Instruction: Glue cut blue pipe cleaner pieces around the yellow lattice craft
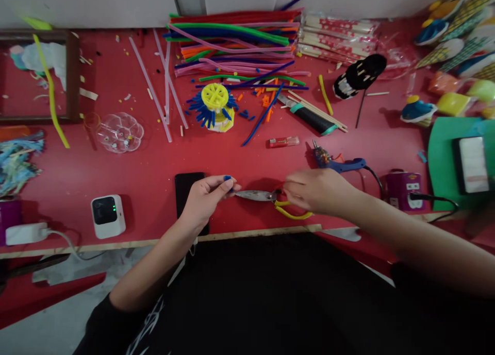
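My left hand (207, 198) is closed in a pinch on a short blue piece of pipe cleaner (228, 178), partly covered by the fingertips. Close to those fingertips is the point of the scissors (255, 195), whose blades look closed. The scissors have yellow handles, and one loop shows below my right hand (313, 190). That hand is slightly blurred, its fingers curled over the handle end. A dark phone (187, 182) lies flat, partly under my left hand.
Bundled pipe cleaners (235, 40) lie at the back, before them a yellow-and-blue wheel-shaped craft piece (215, 105). A utility knife (313, 118), red-handled tool (283, 142) and glue gun (340, 164) lie right of centre. A purple power socket (404, 190) and white device (108, 216) stand near the front edge.
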### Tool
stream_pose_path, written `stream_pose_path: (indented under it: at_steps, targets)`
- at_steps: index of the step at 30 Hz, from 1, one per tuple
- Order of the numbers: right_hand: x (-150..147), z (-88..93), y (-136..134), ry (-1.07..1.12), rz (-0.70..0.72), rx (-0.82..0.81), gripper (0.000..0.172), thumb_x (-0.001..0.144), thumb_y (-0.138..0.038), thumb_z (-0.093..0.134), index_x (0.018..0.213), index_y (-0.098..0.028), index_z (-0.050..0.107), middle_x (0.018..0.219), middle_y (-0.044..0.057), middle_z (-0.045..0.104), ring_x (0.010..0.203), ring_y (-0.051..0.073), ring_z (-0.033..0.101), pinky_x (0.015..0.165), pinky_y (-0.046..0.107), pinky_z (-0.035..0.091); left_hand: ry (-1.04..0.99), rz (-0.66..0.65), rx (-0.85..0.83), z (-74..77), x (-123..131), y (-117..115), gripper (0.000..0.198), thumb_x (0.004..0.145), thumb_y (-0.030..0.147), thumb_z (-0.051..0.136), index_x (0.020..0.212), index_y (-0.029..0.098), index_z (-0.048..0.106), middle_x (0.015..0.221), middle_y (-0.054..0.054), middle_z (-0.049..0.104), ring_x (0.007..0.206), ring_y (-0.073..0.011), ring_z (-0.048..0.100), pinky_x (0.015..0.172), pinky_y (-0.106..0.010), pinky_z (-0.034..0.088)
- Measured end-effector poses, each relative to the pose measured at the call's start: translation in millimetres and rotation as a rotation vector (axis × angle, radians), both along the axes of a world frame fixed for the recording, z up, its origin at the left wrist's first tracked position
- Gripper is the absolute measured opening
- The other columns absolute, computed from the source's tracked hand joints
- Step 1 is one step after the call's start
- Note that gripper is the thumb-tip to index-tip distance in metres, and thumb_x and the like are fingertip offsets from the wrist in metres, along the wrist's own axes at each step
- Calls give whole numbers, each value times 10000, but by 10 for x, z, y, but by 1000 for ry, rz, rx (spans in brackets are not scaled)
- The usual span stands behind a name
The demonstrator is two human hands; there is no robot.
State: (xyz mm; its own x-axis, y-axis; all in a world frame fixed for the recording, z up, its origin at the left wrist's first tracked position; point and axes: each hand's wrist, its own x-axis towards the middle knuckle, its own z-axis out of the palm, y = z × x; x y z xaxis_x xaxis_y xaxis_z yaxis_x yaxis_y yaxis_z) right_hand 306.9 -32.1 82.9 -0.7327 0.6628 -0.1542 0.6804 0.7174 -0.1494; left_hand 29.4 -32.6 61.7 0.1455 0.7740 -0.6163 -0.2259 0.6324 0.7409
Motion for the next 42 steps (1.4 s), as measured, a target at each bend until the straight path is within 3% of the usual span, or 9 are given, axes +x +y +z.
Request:
stream_pose_path:
  at_steps: [4,7,11,14,20,24,30,37,42]
  targets:
    - [-289,-81,441,-29,-24,157,308,986,-121,399,1032,-138,704,1005,120,717,877,219,602,677,331,396,-39,5,-24,-16,57,-14,281,635,372,891,771,159,770,722,-16,775,740,-144,731,829,-307,598]
    - [-530,-207,803,-39,-55,206,359,1021,-137,343,1109,-141,691,1087,127,715,958,236,578,716,345,390,-43,-15,-29,-30,88,-37,260,659,361,877,775,154,770,729,-27,776,748,-153,732,843,-324,596]
    - [-704,-340,1172,-41,27,222,352,983,-73,370,959,-123,717,938,130,717,952,242,564,772,363,394,-57,-16,-35,-10,86,-62,201,687,320,863,760,159,767,706,-13,763,743,-142,726,824,-299,591]
    - [-692,-351,1286,-27,117,227,307,967,-92,413,921,-114,716,905,136,712,927,241,565,789,378,419,-86,23,-88,1,68,-63,175,701,286,858,752,152,758,704,-17,761,740,-142,724,827,-301,587]
    - [-567,-88,1077,297,404,449,265,1004,-163,427,915,-179,676,864,37,701,815,169,592,773,321,493,-155,78,-190,-15,57,-16,130,765,237,819,797,134,746,810,-67,800,781,-160,754,852,-321,588]
    - [-568,53,843,440,532,475,211,1008,-165,471,928,-212,661,856,-20,704,859,125,627,955,312,513,-246,66,-292,-15,71,23,78,791,181,795,771,126,743,774,-75,799,757,-172,769,769,-285,593]
    - [-556,5,688,439,500,420,205,1021,-196,474,945,-217,663,886,-28,721,947,116,654,1085,351,477,-282,-68,-232,-34,95,7,204,709,270,878,809,124,776,755,-74,797,759,-187,775,704,-250,593]
    - [-580,57,644,275,497,368,347,1052,-203,379,918,-262,694,869,-47,716,888,109,644,1129,375,443,-239,-110,-244,-57,106,-19,254,691,312,889,799,126,755,750,-63,778,755,-183,760,736,-298,603]
    - [-588,66,651,361,468,424,309,1031,-158,409,1006,-222,710,876,-20,727,890,120,660,1100,374,470,-234,-92,-229,-70,117,-34,316,635,351,919,711,125,711,665,-13,726,683,-150,727,728,-295,601]
